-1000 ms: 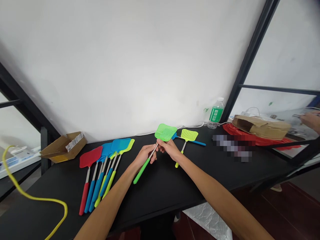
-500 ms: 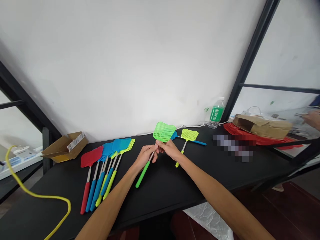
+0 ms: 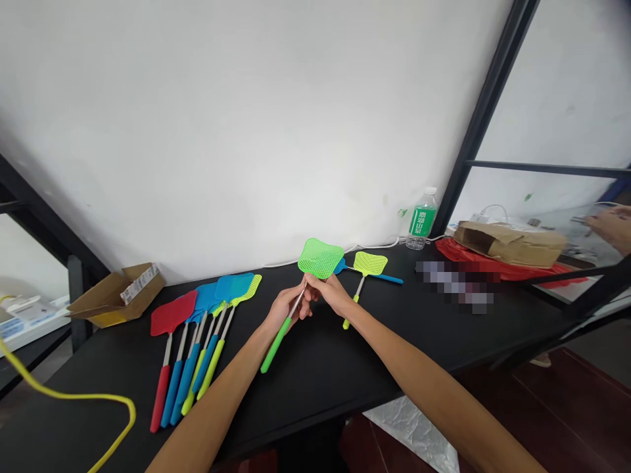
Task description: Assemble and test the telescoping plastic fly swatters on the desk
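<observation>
A green fly swatter (image 3: 321, 258) is held up over the desk in both hands, its mesh head at the top and its green grip slanting down to the left. My left hand (image 3: 290, 303) is closed around the metal shaft. My right hand (image 3: 329, 293) pinches the swatter just below its head, fingertips close to the left hand's. Behind the right wrist lie a yellow fly swatter (image 3: 371, 263) and a blue fly swatter (image 3: 389, 279), crossed. To the left, a red fly swatter (image 3: 173, 313) lies beside several overlapping blue and yellow ones (image 3: 234, 286).
On the black desk (image 3: 394, 348), an open cardboard box (image 3: 106, 295) stands at the left and a water bottle (image 3: 422, 219) by the wall. A yellow cable (image 3: 93, 396) crosses the left front. Beyond the right frame are brown cardboard (image 3: 517, 244) and another person's hand (image 3: 614, 226).
More of the metal shaft shows between my hands and the green grip, which sits slightly lower and further left. The view has shifted a little. Both hands keep hold of the swatter.
</observation>
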`<state>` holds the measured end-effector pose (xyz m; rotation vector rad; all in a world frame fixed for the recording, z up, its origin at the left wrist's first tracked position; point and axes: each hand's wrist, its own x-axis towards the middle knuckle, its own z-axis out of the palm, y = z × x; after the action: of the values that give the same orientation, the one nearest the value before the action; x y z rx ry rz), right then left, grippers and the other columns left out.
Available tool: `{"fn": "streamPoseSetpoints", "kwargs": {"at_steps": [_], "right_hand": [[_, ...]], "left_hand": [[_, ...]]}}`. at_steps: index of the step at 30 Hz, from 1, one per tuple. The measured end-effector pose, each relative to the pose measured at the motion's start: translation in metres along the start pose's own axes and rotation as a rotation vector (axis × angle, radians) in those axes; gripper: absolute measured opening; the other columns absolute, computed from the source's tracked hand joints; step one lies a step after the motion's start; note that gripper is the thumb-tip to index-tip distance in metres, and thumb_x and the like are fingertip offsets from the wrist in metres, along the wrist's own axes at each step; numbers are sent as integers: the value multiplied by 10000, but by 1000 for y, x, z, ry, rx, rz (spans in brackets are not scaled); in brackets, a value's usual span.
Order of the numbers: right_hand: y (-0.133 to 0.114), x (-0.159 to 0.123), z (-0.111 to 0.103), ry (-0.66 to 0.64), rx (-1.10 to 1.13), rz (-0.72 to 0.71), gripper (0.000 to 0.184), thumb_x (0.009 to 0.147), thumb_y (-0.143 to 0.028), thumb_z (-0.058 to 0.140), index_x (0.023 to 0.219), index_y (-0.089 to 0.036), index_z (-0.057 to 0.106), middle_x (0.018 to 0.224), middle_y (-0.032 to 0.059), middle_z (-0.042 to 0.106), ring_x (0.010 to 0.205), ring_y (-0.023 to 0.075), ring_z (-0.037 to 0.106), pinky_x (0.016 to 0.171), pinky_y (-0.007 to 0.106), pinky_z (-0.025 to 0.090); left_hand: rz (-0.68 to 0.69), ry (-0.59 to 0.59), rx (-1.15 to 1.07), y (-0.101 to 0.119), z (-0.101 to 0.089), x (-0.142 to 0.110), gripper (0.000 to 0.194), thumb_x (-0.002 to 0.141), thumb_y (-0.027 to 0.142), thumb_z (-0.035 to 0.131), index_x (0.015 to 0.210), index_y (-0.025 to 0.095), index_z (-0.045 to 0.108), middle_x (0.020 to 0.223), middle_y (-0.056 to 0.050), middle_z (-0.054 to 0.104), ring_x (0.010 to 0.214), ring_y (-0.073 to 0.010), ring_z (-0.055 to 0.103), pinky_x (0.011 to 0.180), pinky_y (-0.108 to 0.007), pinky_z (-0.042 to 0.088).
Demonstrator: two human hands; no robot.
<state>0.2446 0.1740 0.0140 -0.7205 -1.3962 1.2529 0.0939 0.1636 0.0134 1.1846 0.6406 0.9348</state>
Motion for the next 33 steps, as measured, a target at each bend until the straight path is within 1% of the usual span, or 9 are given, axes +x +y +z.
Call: {"fn": "streamPoseSetpoints", "kwargs": {"at_steps": [2, 5, 9, 16, 21, 26, 28, 31, 33], "right_hand": [[0, 2, -2, 11, 96, 47, 470, 853, -638, 602, 815, -171, 638, 632, 10, 605, 532, 115, 534, 499, 231, 393], [0, 6, -6, 104, 211, 97, 494, 818, -662, 618, 814, -168, 612, 687, 28, 642, 513, 107, 535, 473, 228, 384], [-2, 9, -9, 200, 215, 87, 440, 748, -594, 724, 802, -178, 591, 679, 20, 649, 503, 111, 533, 471, 237, 382], [-2, 7, -12, 154, 50, 41, 425, 796, -579, 671, 716, -163, 629, 642, 30, 627, 514, 116, 520, 485, 247, 378], [0, 5, -12, 129, -96, 3, 473, 864, -564, 596, 611, -166, 636, 532, 23, 560, 509, 131, 513, 506, 262, 398], [4, 6, -13, 191, -249, -8, 478, 888, -505, 566, 550, -171, 616, 528, 31, 574, 488, 127, 511, 514, 265, 407], [5, 6, -13, 218, -296, 10, 477, 892, -489, 554, 539, -174, 610, 519, 30, 572, 481, 126, 513, 515, 264, 408], [5, 5, -12, 229, -319, 24, 484, 892, -496, 551, 531, -177, 602, 504, 21, 550, 476, 122, 507, 509, 258, 407], [4, 4, -9, 189, -277, 34, 454, 865, -510, 594, 556, -177, 605, 511, 8, 539, 483, 118, 506, 497, 250, 408]], "left_hand": [[13, 12, -11, -1, -1, 1, 356, 856, 476, 579, 702, 156, 609, 394, 24, 492, 384, -102, 412, 572, -277, 489], [19, 14, -24, -2, -3, 0, 331, 861, 447, 533, 725, 157, 615, 376, 40, 466, 359, -97, 378, 576, -283, 496], [32, 15, 22, -2, -4, 0, 339, 874, 451, 518, 767, 150, 632, 360, 54, 448, 343, -92, 349, 573, -287, 502], [69, 57, 78, -9, -11, 5, 365, 863, 491, 557, 766, 151, 649, 330, 75, 417, 312, -80, 314, 546, -279, 487], [104, 125, 191, -8, -16, 6, 372, 851, 472, 563, 776, 138, 708, 331, 77, 414, 313, -72, 311, 569, -274, 479], [74, 171, 402, 1, -16, 1, 430, 861, 504, 562, 863, 118, 752, 370, 52, 464, 334, -91, 369, 430, -231, 322], [79, 193, 518, 5, -14, -3, 429, 877, 506, 559, 872, 125, 755, 394, 43, 490, 352, -97, 386, 415, -226, 296], [162, 212, 662, 9, -9, -8, 404, 900, 480, 553, 769, 146, 738, 423, 28, 511, 390, -101, 413, 434, -223, 320], [217, 224, 690, 11, -7, -10, 414, 911, 476, 542, 712, 154, 710, 436, 24, 511, 403, -103, 419, 440, -222, 326]]}}
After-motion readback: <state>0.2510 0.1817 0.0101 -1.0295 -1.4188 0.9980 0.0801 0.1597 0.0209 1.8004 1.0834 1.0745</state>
